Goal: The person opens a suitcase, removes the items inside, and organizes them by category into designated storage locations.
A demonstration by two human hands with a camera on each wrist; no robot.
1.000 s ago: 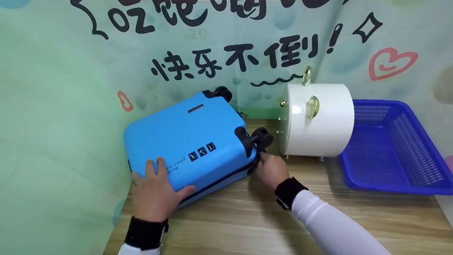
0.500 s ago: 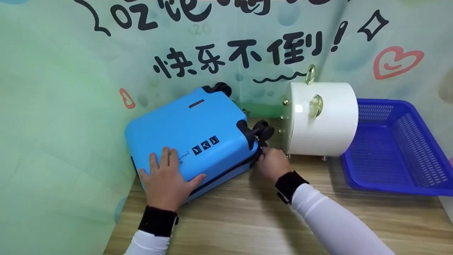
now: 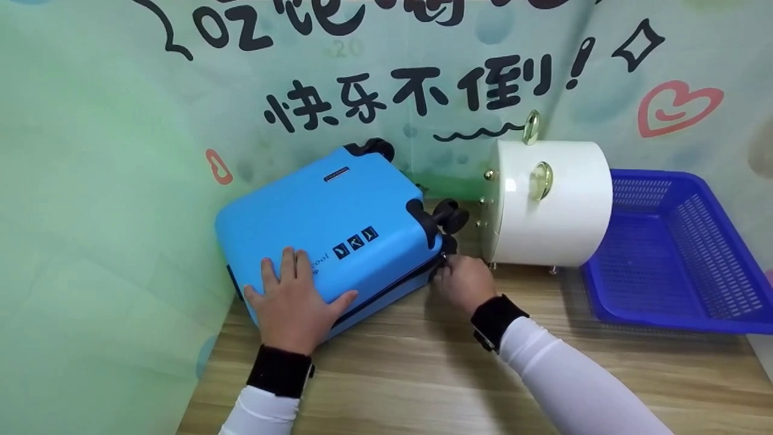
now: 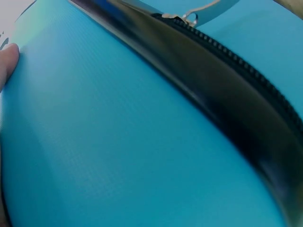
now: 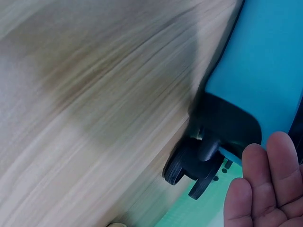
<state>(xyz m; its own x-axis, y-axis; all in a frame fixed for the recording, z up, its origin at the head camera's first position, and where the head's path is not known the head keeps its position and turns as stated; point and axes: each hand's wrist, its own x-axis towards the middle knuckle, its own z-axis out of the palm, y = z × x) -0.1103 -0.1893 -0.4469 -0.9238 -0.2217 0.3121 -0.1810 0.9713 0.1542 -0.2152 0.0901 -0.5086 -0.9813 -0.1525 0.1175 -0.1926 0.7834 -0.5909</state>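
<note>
A bright blue suitcase (image 3: 314, 211) with black wheels (image 3: 450, 214) lies on its side on the wooden table. My left hand (image 3: 296, 308) presses flat on its upper face, fingers spread and thumb toward the near edge. At the right lower corner, beneath a wheel, my right hand (image 3: 465, 281) pinches a small metal zipper pull, which mostly hides behind the fingertips. Curled fingers (image 5: 258, 184) show beside the suitcase's black corner guard (image 5: 227, 118) in the right wrist view. Along the suitcase's side, the left wrist view shows a black zipper (image 4: 246, 68) with a silver slider (image 4: 189, 19).
Right of the suitcase stands a white cylindrical container (image 3: 555, 211) with gold handles and knobs, close to my right hand. Beyond it sits a blue perforated plastic basket (image 3: 670, 314). A printed green cloth (image 3: 90, 211) hangs behind and along the left.
My left hand has slid rightward and slightly farther up the suitcase's face. The wheeled right corner of the suitcase has risen a little. My right hand stays at the corner.
</note>
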